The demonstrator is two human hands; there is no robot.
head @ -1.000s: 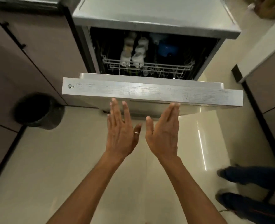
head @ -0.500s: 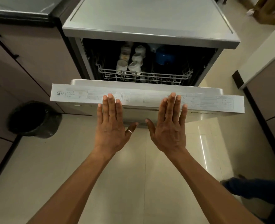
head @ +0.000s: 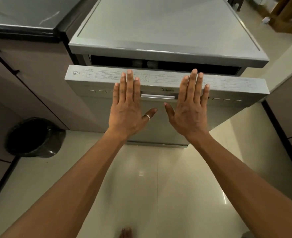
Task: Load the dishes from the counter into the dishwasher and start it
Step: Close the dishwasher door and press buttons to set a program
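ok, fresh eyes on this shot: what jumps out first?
Two flat, open hands, the left hand and the right hand, pressed against the front of the silver dishwasher door at centre. A dark gap shows above the door, so it is not quite shut. A black bin stands on the floor at left.

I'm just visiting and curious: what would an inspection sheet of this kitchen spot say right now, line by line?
Surface: dishwasher top bare; pale glossy floor tiles below.
Job's things: dishwasher door nearly shut, with a narrow dark gap left at the top; pale dishes just glimpsed inside; control strip on the door's top edge; handle between the hands.
Clutter: black bin with liner on the floor to the left; cardboard box far right.
Grippers: left hand and right hand flat, fingers spread, palms against the door front; a ring on the left thumb.
Cables: nothing seen.
Surroundings: brown cabinets on both sides.
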